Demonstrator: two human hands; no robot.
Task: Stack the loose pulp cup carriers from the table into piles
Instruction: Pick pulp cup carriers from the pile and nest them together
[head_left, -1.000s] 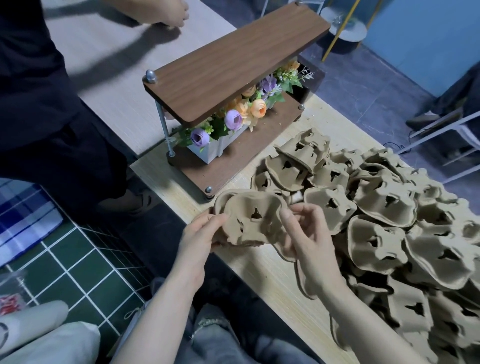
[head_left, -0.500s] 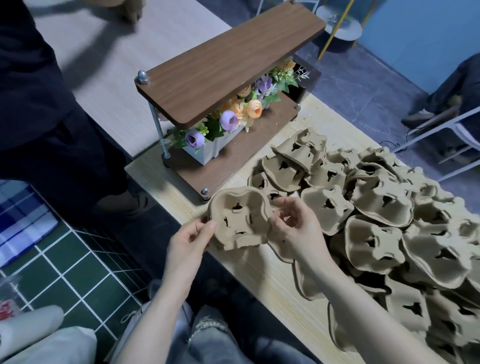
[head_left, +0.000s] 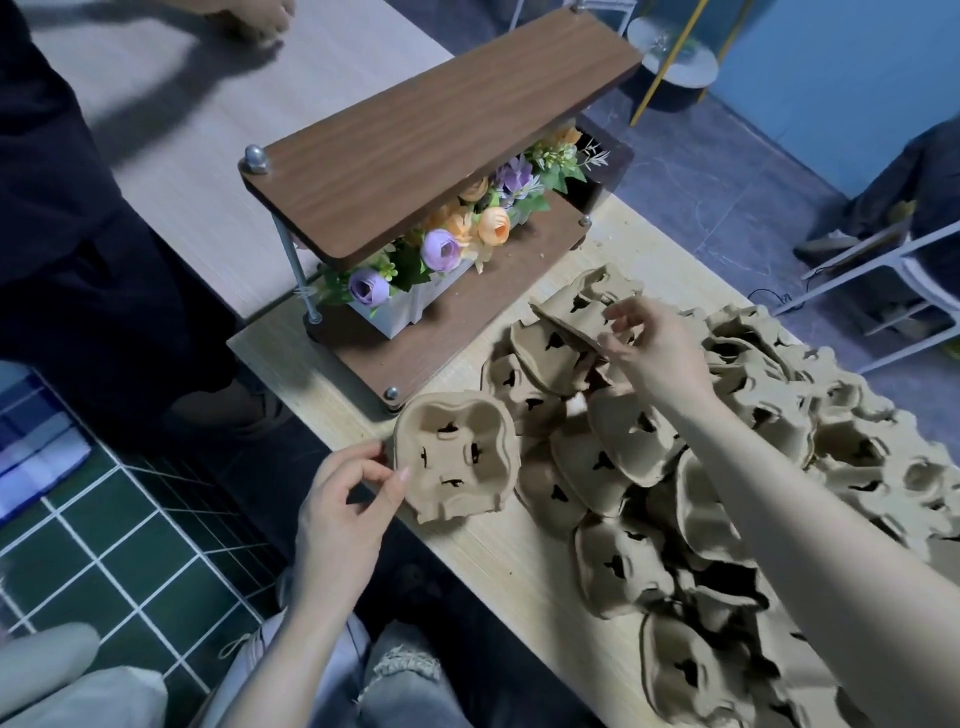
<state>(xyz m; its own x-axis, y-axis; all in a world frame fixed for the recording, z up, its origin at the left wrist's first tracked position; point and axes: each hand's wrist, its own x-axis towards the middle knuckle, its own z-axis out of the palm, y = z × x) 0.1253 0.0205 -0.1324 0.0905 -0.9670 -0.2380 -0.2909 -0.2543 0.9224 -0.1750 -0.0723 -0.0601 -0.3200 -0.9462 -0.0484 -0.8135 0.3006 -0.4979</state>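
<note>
The pale wood bench (head_left: 498, 566) runs from its near-left corner toward the far right. A heap of loose pulp cup carriers (head_left: 779, 467) covers its right side. A 2-tier wooden shelf (head_left: 431, 124) stands at the far-left end with a white planter of flowers (head_left: 441, 249) on its lower board. Near the left edge, the left hand (head_left: 343, 499) has its grip pinched on the rim of a small nested pile (head_left: 457, 457), cups upward. The right hand (head_left: 649, 348) reaches over the heap's far-left side, its grip pinching the edge of a tilted carrier (head_left: 566, 317).
</note>
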